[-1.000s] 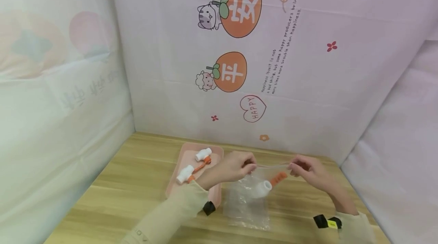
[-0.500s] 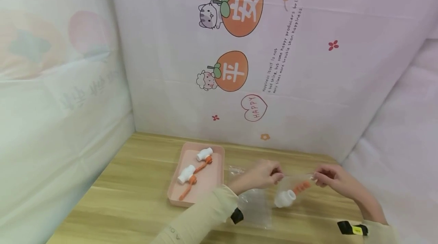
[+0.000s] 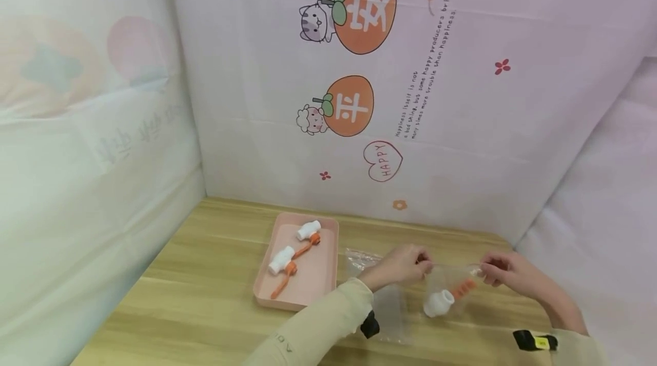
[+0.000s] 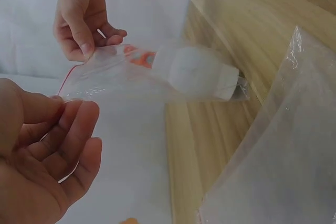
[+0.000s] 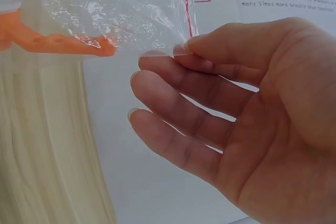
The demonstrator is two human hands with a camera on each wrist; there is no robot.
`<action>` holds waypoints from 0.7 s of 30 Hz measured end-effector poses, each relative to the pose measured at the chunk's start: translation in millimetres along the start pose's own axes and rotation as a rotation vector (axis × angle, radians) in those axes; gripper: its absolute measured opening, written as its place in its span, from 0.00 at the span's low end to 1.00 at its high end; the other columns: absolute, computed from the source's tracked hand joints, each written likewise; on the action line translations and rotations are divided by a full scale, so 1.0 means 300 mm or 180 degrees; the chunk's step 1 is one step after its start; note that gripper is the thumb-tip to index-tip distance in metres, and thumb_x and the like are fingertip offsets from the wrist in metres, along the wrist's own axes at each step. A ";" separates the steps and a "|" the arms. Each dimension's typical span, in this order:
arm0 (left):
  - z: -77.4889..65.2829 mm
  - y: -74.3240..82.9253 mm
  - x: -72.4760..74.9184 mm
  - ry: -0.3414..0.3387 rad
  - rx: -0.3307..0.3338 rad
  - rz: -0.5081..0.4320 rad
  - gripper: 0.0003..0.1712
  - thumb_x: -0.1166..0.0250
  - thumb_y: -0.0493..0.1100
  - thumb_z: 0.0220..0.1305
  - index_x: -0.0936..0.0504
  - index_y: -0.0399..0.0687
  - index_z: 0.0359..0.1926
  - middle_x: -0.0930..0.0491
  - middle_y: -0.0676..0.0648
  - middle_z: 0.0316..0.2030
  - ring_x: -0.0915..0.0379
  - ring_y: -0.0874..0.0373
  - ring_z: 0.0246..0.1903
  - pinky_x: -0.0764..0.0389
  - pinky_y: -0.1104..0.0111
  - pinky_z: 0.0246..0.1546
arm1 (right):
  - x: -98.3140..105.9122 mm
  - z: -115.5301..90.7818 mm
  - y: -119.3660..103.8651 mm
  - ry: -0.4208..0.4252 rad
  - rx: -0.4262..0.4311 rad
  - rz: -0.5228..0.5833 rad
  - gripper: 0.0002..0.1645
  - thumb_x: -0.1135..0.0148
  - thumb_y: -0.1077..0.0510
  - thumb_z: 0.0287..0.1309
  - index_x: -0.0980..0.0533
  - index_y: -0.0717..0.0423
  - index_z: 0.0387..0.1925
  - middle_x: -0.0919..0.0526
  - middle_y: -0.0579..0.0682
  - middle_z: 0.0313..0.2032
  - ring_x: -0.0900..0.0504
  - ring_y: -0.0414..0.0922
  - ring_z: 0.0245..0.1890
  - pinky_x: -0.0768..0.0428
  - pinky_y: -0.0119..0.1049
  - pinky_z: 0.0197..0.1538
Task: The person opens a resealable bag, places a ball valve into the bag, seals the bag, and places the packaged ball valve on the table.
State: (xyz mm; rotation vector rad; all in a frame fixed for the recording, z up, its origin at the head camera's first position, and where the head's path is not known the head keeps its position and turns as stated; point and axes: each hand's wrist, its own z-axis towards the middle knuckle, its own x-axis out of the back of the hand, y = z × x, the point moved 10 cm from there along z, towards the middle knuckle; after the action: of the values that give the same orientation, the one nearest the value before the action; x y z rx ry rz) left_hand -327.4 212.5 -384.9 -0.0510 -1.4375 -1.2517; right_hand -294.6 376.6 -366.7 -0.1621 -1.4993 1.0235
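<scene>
Between my two hands hangs a clear zip-lock bag (image 4: 115,82) with a red line along its mouth. Inside it lies a white plastic ball valve (image 3: 438,304), whose orange handle (image 5: 68,44) points up toward the right corner. My left hand (image 3: 402,265) pinches the left end of the bag's mouth between thumb and forefinger. At the opposite end, the thumb and forefinger of my right hand (image 3: 515,276) pinch the corner, the other fingers loosely bent. In the left wrist view the bag's bottom hangs close to the wooden table (image 4: 197,145).
Left of my hands stands a pink tray (image 3: 320,283) with two more ball valves, one nearer (image 3: 281,260) and one farther (image 3: 308,230). Another clear bag (image 3: 392,314) lies flat on the table, partly under my left forearm. A printed cloth (image 3: 451,183) hangs behind the table.
Both hands have moved right and a little nearer with the bag and its valve, away from the tray. The flat bag and the tray's near valve now show more fully.
</scene>
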 end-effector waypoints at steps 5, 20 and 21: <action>0.067 -0.057 -0.019 -0.0079 0.0203 -0.0436 0.06 0.43 0.42 0.65 0.21 0.47 0.34 0.23 0.58 0.24 0.27 0.71 0.20 0.26 0.80 0.23 | 0.018 0.022 0.050 0.0052 -0.0218 -0.0154 0.10 0.52 0.62 0.67 0.26 0.65 0.36 0.19 0.54 0.29 0.20 0.39 0.27 0.19 0.39 0.29; 0.063 -0.206 -0.060 -0.0703 0.0742 -0.0631 0.09 0.45 0.44 0.67 0.22 0.44 0.38 0.19 0.48 0.29 0.20 0.59 0.26 0.23 0.71 0.23 | 0.015 0.187 0.256 0.0050 -0.0855 -0.0515 0.13 0.48 0.56 0.65 0.23 0.62 0.33 0.21 0.53 0.26 0.20 0.48 0.26 0.19 0.38 0.28; 0.056 -0.204 -0.066 -0.0794 0.0741 -0.0584 0.10 0.46 0.44 0.68 0.22 0.44 0.39 0.19 0.49 0.30 0.20 0.59 0.26 0.22 0.70 0.24 | 0.011 0.196 0.273 0.0003 -0.0934 -0.0537 0.13 0.48 0.56 0.65 0.23 0.62 0.33 0.21 0.52 0.27 0.20 0.48 0.26 0.20 0.38 0.28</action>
State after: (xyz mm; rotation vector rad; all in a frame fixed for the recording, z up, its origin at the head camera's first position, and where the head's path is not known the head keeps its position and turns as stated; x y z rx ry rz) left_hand -372.0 209.5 -434.1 0.0876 -1.8304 -1.2491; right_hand -382.9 398.6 -410.0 -0.2388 -1.6279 0.6662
